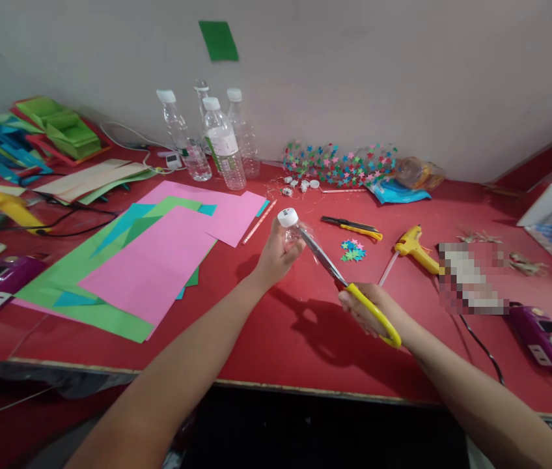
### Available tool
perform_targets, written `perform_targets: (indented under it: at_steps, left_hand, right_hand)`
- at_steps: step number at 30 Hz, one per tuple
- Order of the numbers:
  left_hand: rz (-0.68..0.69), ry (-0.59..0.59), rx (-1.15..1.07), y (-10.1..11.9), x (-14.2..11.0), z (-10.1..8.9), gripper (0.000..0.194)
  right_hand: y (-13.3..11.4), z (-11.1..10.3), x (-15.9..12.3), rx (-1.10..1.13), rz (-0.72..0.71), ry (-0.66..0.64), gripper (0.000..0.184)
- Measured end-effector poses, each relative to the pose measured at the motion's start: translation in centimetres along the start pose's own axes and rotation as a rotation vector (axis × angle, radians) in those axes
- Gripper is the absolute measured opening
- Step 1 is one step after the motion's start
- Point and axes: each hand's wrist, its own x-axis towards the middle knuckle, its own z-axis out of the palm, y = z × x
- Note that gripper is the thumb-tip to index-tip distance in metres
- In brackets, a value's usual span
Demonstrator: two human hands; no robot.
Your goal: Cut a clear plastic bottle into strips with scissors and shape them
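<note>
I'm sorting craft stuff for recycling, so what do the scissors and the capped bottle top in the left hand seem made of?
Scissors: blades likely steel, grey with metallic sheen; handles probably plastic, smooth bright yellow. Bottle top: apparently thin glossy plastic, see-through with highlights; cap likely plastic too, opaque white.

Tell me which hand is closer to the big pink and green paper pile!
Left. The left hand is right of the paper pile; the right hand is farther right, holding scissors.

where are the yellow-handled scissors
The scissors are right of centre in the head view, in the right hand, blades at the capped bottle in the left hand.
</note>
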Motion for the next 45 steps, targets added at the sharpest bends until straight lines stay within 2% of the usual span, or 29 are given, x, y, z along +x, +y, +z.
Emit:
perform_targets:
  at_steps: [6,12,17,20,25,29,31,35,40,45]
  left_hand:
    - [0.059,0.04,0.113,-0.2,0.1,-0.4,0.036]
    - [0.038,0.051,0.238,-0.5,0.2,-0.9,0.035]
    - [-0.001,0.073,0.234,-0.5,0.3,-1.0,0.04]
    - [-0.1,0.093,0.149,-0.5,0.2,-0.7,0.042]
    - [-0.221,0.136,-0.043,-0.1,0.3,0.1,0.035]
    - [-0.378,0.33,-0.194,-0.1,0.7,-0.1,0.031]
    - [-0.401,0.4,-0.31,-0.2,0.9,-0.2,0.034]
    - [-0.442,0.315,-0.515,0.3,0.9,0.1,0.04]
    - [-0.53,0.226,-0.597,1.8,0.6,0.7,0.048]
    - [-0.614,0.171,-0.743,2.6,0.6,0.3,0.046]
  right_hand:
    - [-0.4,-0.1,-0.2,-0.024,-0.002,0.01,0.046]
    - [-0.5,-0.2,-0.3,-0.047,0.003,-0.002,0.044]
    - [-0.5,-0.1,0.0,-0.051,0.007,0.009,0.044]
    - [-0.6,-0.2,0.3,-0.042,-0.014,-0.01,0.048]
    - [-0.7,-0.2,0.2,-0.004,0.017,-0.059,0.055]
    - [-1.0,-0.2,-0.2,-0.031,0.019,-0.123,0.056]
    - [-0.9,-0.2,-0.2,-0.019,0.009,-0.08,0.056]
    - [-0.4,-0.5,0.3,0.017,0.014,0.046,0.055]
    - [0.1,-0.8,1.0,0.0,0.039,0.041,0.052]
    - [0.1,-0.7,0.9,0.004,0.043,0.05,0.052]
